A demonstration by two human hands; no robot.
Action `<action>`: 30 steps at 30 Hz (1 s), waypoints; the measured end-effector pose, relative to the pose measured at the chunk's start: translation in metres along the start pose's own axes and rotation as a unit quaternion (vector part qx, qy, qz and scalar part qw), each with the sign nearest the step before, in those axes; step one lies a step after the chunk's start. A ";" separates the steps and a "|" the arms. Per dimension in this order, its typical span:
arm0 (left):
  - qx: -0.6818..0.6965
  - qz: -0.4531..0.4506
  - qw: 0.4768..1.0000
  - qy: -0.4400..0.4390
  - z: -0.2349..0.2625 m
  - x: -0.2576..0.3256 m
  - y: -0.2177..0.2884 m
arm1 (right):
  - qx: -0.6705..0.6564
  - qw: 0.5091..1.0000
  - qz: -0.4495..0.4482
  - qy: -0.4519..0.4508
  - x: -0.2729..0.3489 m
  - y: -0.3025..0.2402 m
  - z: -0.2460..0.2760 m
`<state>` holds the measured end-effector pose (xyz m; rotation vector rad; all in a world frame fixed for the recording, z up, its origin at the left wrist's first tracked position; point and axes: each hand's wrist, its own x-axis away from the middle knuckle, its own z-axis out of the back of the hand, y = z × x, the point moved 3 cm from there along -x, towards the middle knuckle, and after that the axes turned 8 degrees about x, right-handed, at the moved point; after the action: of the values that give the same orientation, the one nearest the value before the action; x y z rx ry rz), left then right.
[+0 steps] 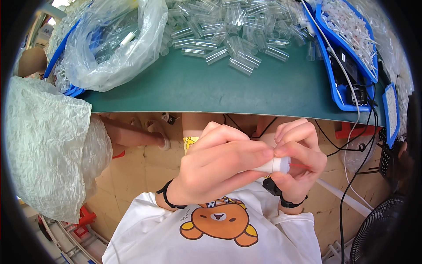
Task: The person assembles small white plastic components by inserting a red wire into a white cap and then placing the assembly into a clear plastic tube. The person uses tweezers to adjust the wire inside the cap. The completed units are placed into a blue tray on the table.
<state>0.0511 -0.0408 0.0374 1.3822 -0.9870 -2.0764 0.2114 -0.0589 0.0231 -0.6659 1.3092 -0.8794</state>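
Note:
My left hand [215, 158] is wrapped round a small white cylinder [266, 166], holding it nearly level in front of my chest, just below the table edge. A pale ring-like end piece [281, 165] sits at the cylinder's right end. My right hand [303, 152] pinches this end, thumb below and fingers above. From the end a thin red strand [300, 166] runs toward my right palm; I cannot tell whether it is a wire. The left fingers cover most of the cylinder's body.
Transparent tubes [241, 61] lie heaped along the far side of the green table [198, 88]. At left stands an open plastic bag [103, 72] with a white piece inside. Blue bins [334, 90] at right hold small white parts and black devices; cables hang beside them. A fan [382, 229] is lower right.

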 end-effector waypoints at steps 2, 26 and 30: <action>-0.008 -0.013 1.000 -0.016 0.000 0.002 0.000 | -0.035 0.999 -0.016 0.009 0.004 0.004 -0.003; -0.010 -0.027 0.999 0.017 -0.016 0.008 -0.001 | -0.534 0.832 -0.145 -0.036 0.020 0.019 -0.058; -0.042 0.008 0.996 0.080 -0.022 -0.003 0.007 | -0.584 0.810 -0.021 -0.054 0.020 0.042 -0.073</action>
<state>0.0724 -0.0499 0.0394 1.4668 -0.8337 -1.9369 0.1476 -0.0491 -0.0345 -1.6684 1.6652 0.0639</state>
